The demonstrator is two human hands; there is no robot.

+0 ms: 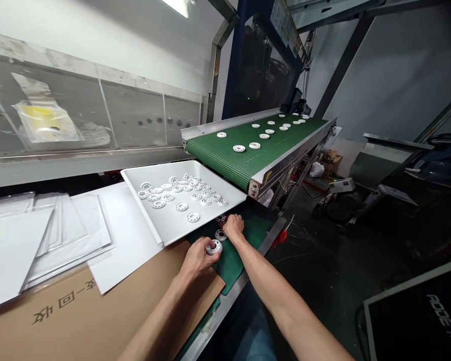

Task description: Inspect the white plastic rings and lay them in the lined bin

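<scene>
My left hand (200, 256) is closed on a white ring-shaped plastic part (215, 247), its thumb by the ring's hole, above the green mat (235, 260). Just beyond, a second white ring (221, 235) lies on the mat. My right hand (234, 225) reaches to the mat beside the tray's near edge, with its fingers curled. Next to its fingertips shows part of another ring (221, 219), mostly in shadow; whether the fingers grip it is hard to see. Many similar rings lie in the white tray (146, 220) ahead of my hands.
A green conveyor belt (225, 158) carrying several white rings slopes down to the tray from a dark blue machine (263, 60). White sheets (71, 235) and brown cardboard (135, 291) cover the bench at left. The bench's metal edge (225, 311) runs under my right forearm.
</scene>
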